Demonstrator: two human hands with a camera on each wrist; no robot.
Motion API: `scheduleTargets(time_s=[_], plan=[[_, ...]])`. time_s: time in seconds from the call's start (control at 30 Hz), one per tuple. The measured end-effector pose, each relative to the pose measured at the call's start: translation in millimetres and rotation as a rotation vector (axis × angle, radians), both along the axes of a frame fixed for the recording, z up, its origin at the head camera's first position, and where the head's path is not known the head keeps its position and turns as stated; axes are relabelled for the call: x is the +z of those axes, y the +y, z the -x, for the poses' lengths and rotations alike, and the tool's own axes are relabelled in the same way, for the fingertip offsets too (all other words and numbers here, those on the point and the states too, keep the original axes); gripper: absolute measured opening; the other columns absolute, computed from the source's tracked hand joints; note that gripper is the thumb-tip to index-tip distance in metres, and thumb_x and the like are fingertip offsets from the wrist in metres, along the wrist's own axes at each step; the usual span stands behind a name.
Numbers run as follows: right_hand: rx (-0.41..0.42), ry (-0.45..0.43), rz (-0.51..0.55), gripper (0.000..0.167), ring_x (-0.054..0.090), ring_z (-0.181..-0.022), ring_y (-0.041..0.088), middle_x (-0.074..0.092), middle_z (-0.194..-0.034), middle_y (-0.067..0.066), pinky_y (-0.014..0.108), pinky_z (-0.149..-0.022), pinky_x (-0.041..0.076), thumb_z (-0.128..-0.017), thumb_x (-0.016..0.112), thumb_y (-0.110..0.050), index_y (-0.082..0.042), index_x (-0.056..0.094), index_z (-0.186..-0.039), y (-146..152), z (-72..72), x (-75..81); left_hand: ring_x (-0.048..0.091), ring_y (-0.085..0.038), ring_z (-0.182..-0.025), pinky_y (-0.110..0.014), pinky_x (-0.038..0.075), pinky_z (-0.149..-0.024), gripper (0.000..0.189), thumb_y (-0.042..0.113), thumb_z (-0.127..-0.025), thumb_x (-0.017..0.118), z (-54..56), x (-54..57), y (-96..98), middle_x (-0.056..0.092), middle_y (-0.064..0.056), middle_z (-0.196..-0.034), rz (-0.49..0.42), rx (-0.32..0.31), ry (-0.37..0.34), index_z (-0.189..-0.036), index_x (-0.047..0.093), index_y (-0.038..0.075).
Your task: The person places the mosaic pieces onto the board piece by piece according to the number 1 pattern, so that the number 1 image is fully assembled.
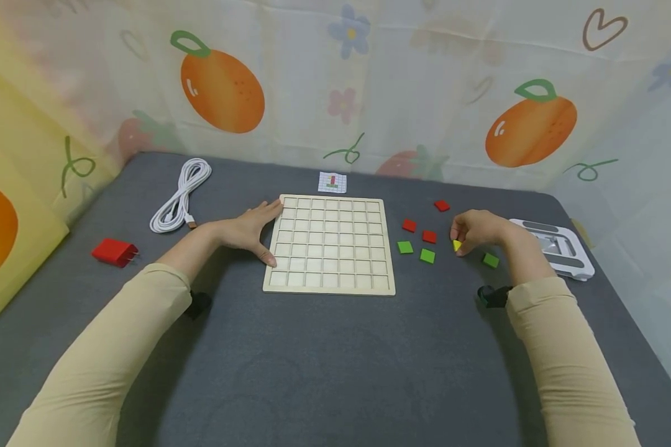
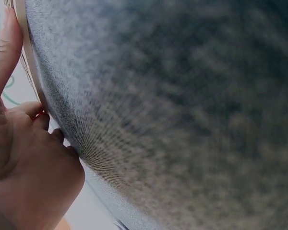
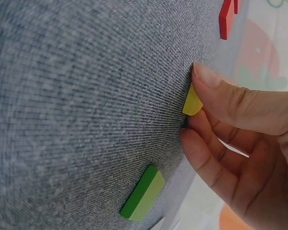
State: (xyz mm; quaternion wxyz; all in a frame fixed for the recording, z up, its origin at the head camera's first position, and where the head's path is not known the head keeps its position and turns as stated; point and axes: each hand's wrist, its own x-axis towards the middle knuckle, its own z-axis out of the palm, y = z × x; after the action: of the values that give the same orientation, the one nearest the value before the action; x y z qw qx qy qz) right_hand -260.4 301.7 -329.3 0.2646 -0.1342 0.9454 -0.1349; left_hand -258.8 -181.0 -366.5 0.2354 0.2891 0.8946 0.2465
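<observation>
A pale wooden grid board (image 1: 330, 290) lies on the dark grey table. My left hand (image 1: 250, 231) rests at its left edge, fingers and thumb spread, the thumb touching the lower left side. In the left wrist view, the thumb (image 2: 8, 52) lies along the board's edge. My right hand (image 1: 477, 230) pinches a small yellow tile (image 3: 193, 102) between thumb and fingers, low over the table cloth. Part of the tile is hidden by the thumb. A green tile (image 1: 490, 260) lies just beside this hand, and a red tile (image 1: 442, 205) lies farther back.
More red tiles (image 1: 409, 225) and green tiles (image 1: 427, 256) lie between board and right hand. A patterned card (image 1: 332, 182) lies behind the board. To the left are a coiled white cable (image 1: 181, 194) and a red plug adapter (image 1: 114, 252); a white-grey device (image 1: 561, 248) stands right.
</observation>
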Motion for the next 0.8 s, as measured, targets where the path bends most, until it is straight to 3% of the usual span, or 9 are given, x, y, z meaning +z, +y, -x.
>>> scheduleTargets(time_s=[0.4,0.63,0.8], plan=[[-0.003,0.062,0.016,0.022,0.053,-0.08,0.021,0.06,-0.086,0.007,0.031,-0.07,0.044,-0.081,0.078,-0.008,-0.005,0.059,-0.091,-2,-2.1,1.7,-0.012,-0.046,-0.153,-0.066,-0.003,-0.122,0.134,0.052,-0.07,0.085,-0.2,-2.7,-2.6,-0.01,-0.02,-0.167,0.007,0.004,-0.004,-0.158,-0.002,0.0],[0.036,0.076,0.078,0.011,0.059,-0.08,0.019,0.066,-0.086,0.01,0.031,-0.071,0.047,-0.086,0.07,-0.003,-0.003,0.061,-0.093,-4,-2.2,7.0,-0.011,-0.045,-0.154,-0.065,-0.003,-0.123,0.134,0.053,-0.07,0.084,-1.0,-1.0,-2.0,-0.009,-0.019,-0.167,0.01,0.017,-0.014,-0.159,-0.002,0.001],[-0.006,0.07,0.162,0.01,0.062,-0.084,0.022,0.065,-0.093,0.012,0.034,-0.076,0.053,-0.092,0.064,-0.006,-0.002,0.058,-0.1,-11,-2.4,10.6,-0.011,-0.044,-0.154,-0.064,-0.003,-0.123,0.135,0.056,-0.07,0.084,-0.6,-2.2,-2.7,-0.009,-0.019,-0.167,0.013,0.009,-0.012,-0.159,-0.002,0.002]])
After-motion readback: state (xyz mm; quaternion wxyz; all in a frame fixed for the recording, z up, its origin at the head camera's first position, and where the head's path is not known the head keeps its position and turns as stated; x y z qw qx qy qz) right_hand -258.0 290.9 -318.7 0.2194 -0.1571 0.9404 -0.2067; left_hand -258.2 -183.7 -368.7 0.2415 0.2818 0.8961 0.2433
